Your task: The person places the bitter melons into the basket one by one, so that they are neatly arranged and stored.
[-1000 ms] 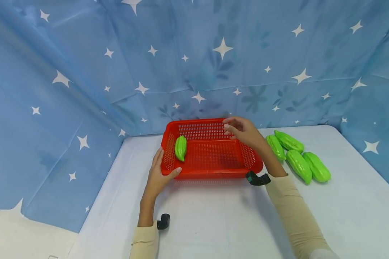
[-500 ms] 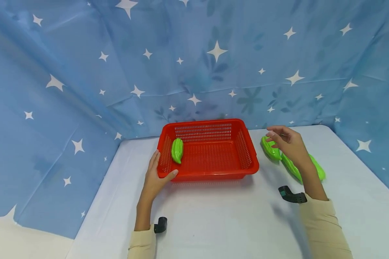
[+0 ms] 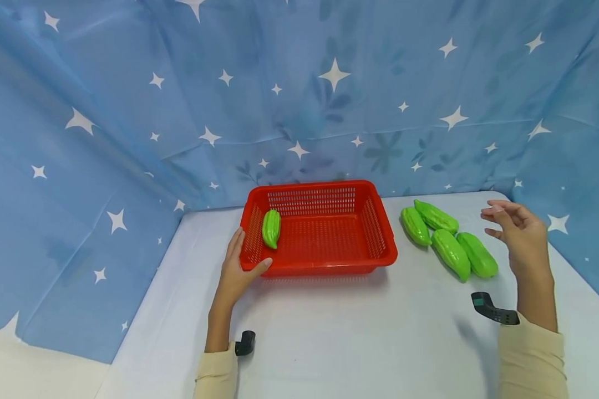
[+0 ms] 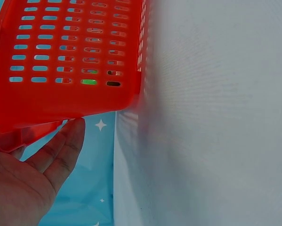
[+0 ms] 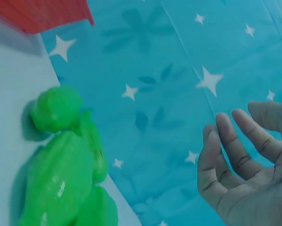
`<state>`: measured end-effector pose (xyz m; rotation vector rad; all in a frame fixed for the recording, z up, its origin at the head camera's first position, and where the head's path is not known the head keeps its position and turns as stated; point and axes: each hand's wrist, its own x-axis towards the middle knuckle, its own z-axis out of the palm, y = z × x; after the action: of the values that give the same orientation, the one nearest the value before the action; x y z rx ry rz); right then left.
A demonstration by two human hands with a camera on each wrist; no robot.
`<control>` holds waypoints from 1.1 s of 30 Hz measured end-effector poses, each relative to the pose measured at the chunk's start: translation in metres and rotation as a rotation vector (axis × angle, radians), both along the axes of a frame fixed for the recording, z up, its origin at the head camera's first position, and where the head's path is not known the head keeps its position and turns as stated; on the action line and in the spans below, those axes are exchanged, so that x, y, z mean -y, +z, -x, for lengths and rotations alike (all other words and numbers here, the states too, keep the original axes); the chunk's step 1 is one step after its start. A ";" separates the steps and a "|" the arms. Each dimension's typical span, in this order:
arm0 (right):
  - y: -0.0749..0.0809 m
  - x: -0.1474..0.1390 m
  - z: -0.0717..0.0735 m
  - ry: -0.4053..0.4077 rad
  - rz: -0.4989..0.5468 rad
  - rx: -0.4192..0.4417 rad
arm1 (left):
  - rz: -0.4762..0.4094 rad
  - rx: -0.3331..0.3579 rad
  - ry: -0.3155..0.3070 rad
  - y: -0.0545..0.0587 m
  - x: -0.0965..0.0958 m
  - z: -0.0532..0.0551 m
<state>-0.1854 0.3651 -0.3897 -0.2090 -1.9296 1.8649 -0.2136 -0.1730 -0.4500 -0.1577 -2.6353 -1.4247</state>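
Four gourds (image 3: 451,255) lay on the worktop (image 3: 344,343), a fifth gourd (image 3: 271,228) in the basket (image 3: 324,238). Our right hand (image 3: 521,230), empty and loosely curved, had swung past the four, leaving them outside; our left hand (image 3: 236,277), spread wide, touched the basket's corner.

In the left wrist view we catch only slivers of the green gourd (image 3: 272,229) inside the red basket (image 4: 60,101). Right of the basket, two gourds (image 5: 60,179) run off the right wrist view's bottom edge (the basket is cropped there too).
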 end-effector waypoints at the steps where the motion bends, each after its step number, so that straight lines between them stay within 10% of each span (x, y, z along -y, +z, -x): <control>1: 0.000 -0.003 -0.001 -0.012 0.044 0.000 | -0.002 -0.004 -0.002 0.001 0.000 0.000; 10: -0.018 -0.021 -0.003 -0.085 -0.317 0.313 | -0.008 -0.011 -0.006 -0.003 -0.001 0.002; 18: -0.032 -0.032 -0.005 0.025 -0.474 0.610 | -0.009 -0.004 0.002 0.000 0.000 0.001; 33: -0.048 -0.048 -0.011 0.303 -0.675 0.677 | -0.010 0.007 0.008 0.001 0.000 0.001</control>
<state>-0.1740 0.4132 -0.4372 -0.3767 -3.0827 1.2599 -0.2151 -0.1730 -0.4491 -0.1419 -2.6305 -1.4385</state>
